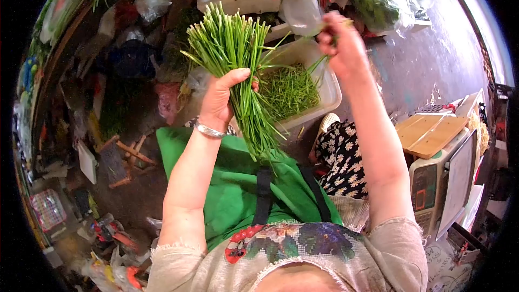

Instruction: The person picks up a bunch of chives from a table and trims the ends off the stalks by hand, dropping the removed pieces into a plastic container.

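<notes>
My left hand (224,94) is wrapped round a thick bunch of long green stalks (232,43), whose pale cut ends point up and away from me. The thin ends hang down over a green apron (216,178) on my lap. To the right, my right hand (341,43) is raised and blurred, its fingers closed on a few green strands (319,64). Between and beyond my hands sits a white plastic tub (331,94) with loose green stalks and trimmings (289,89) inside.
A white foam box (238,3) stands at the top. Bagged greens (378,0) lie at the upper right. A scale (432,184) with a tan board (432,134) is at my right. A small wooden stool (132,157) and plastic bags (116,270) are at the left.
</notes>
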Demonstrator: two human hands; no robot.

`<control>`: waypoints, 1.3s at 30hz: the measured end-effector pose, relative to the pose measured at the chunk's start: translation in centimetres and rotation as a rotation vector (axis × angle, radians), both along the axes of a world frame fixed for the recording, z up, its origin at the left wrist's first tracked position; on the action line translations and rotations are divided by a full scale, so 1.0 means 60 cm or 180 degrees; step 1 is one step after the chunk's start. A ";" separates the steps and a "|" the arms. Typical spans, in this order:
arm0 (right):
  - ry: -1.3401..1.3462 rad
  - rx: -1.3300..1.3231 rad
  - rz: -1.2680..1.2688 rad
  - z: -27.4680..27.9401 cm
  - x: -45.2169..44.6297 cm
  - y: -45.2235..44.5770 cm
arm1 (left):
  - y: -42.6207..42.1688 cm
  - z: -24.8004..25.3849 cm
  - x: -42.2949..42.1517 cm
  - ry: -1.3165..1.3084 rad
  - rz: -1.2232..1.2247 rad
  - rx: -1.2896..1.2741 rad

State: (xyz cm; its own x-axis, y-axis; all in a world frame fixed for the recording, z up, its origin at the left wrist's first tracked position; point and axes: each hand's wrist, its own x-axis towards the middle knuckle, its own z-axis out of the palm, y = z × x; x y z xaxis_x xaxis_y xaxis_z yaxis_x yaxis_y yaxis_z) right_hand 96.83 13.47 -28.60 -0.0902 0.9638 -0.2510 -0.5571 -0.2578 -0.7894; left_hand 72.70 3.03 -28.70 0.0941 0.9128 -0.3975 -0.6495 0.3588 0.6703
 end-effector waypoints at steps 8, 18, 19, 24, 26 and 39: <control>-0.0743 0.0684 -0.0459 0.033 0.034 0.010 | 0.002 -0.002 -0.004 0.0016 0.0022 0.0162; 0.0019 -0.0916 0.1398 -0.019 -0.061 -0.039 | -0.002 0.006 0.008 0.0037 0.0084 0.0307; 0.0023 -0.0917 0.1392 -0.025 -0.061 -0.037 | -0.003 0.006 0.009 0.0020 0.0004 0.0215; -0.0699 -0.0426 0.0629 0.001 -0.053 -0.021 | -0.005 0.005 0.005 0.0167 -0.0105 -0.0088; -0.0931 0.0314 -0.0249 0.004 -0.028 -0.002 | -0.004 0.008 0.007 0.0114 -0.0024 -0.0042; -0.1958 0.0975 0.1018 -0.001 -0.087 -0.062 | -0.001 0.013 0.034 0.0450 0.0037 0.0467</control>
